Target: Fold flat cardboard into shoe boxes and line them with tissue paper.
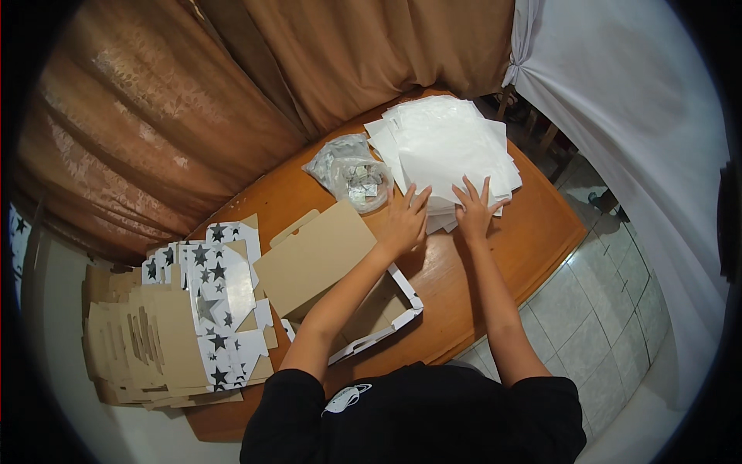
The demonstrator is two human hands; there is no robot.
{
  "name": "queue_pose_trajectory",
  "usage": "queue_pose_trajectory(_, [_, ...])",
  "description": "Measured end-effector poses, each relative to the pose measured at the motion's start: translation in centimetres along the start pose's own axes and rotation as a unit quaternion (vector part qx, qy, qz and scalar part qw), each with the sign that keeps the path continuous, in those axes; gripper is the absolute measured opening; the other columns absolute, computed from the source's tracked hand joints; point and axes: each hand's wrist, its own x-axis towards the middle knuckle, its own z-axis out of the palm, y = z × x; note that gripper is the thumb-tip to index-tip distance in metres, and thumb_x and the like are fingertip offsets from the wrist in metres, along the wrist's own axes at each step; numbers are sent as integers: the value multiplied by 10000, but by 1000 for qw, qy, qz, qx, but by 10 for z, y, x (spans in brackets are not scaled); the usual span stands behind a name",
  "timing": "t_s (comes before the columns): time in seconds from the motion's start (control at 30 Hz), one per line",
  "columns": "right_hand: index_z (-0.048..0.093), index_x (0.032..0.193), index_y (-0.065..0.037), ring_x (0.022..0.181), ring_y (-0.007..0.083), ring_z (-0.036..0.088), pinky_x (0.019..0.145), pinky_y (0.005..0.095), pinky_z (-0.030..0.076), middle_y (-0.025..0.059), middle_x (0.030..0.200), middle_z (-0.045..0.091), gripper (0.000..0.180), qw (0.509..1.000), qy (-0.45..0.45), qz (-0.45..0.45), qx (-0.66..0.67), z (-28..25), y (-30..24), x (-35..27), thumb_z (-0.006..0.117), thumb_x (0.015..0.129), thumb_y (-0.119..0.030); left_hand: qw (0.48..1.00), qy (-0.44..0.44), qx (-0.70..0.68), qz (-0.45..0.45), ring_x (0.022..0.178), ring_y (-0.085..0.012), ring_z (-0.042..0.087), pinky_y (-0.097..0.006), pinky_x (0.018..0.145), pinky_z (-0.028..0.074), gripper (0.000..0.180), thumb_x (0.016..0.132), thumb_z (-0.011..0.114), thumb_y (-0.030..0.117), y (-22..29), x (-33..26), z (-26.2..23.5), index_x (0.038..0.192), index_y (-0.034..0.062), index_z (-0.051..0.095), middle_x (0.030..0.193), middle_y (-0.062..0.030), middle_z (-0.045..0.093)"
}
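A thick, uneven stack of white paper sheets (448,143) lies at the far right of the table. My left hand (404,223) rests at its near left edge with the fingers spread. Over the near right edge lies my right hand (474,214), its fingers also stretched apart on the paper. Neither hand grips anything that shows. Below my left forearm stands an open cardboard box (379,309), white outside and brown inside, its brown lid (315,249) raised. A clear plastic bag (359,176) with small packets inside sits just left of the paper.
Flattened cardboard box blanks (147,340) are piled at the left, some white with dark stars (219,309). The wooden table (448,286) has a curved right edge above a tiled floor (587,309). Brown curtains (255,77) hang behind; a white cloth (618,116) hangs at the right.
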Motion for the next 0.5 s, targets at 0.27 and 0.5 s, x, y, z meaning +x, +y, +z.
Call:
queue_pose_trajectory(0.27, [624,1096,-252,1298,289,311,959,677,-132,-75,1218,541,616,984,18,-120,127,-81,-75,-60,500,550,6,965,162,-122,-168,1280,-386,251,-556,1030,160,306,733,633,186,11,-95,-91,1014,65,626,1377,-134,312])
queue_pose_trajectory(0.5, [599,1124,-284,1271,277,351,974,680,-99,-88,1215,536,625,955,-93,-223,175,-104,-117,-139,559,578,18,980,90,-15,-174,1256,-336,298,-493,1011,241,434,694,586,58,7,-186,-119,1128,72,563,1348,-137,355])
